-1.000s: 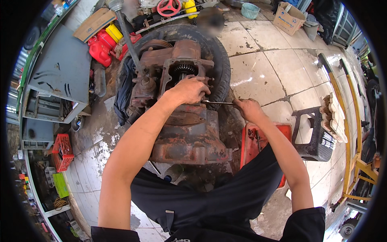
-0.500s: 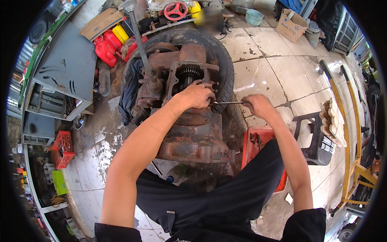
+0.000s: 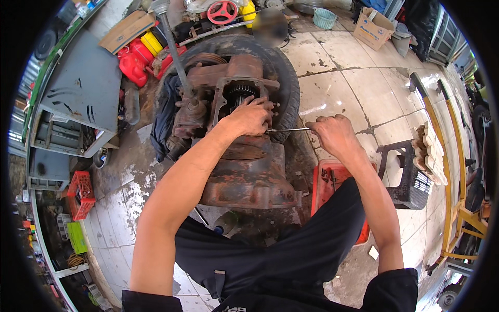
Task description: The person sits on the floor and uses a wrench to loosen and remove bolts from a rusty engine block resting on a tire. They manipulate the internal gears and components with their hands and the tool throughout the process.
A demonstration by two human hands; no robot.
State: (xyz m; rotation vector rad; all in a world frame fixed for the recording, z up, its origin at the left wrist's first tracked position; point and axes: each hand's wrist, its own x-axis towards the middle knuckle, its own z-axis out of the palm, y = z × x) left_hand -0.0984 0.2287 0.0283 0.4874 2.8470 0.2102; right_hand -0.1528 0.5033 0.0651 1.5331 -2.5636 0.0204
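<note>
A rusty brown gearbox (image 3: 244,182) sits in front of me, with toothed gears (image 3: 243,91) showing in its opening. My left hand (image 3: 250,115) lies on the right rim of that opening, its fingers apart and bent over the edge; the thumb is hidden. Beside these fingers is one end of a thin metal wrench (image 3: 288,129), which reaches out to the right, nearly level. My right hand (image 3: 335,134) is closed round the wrench's outer end. What the inner end fits onto is too small to make out. A long upright lever (image 3: 176,54) rises from the housing's left side.
A tyre (image 3: 292,88) lies under and behind the gearbox, with dark cloth (image 3: 163,122) at its left. Right of my knee is a red tray (image 3: 325,179) with tools. Further right are a black stool (image 3: 408,184) and yellow rails (image 3: 442,156). A grey cabinet (image 3: 86,78) stands left.
My right hand has turned, its knuckles now higher, and the wrench's outer end has risen slightly. My left hand stays on the rim, its fingers a little more spread. The whole view shifted slightly.
</note>
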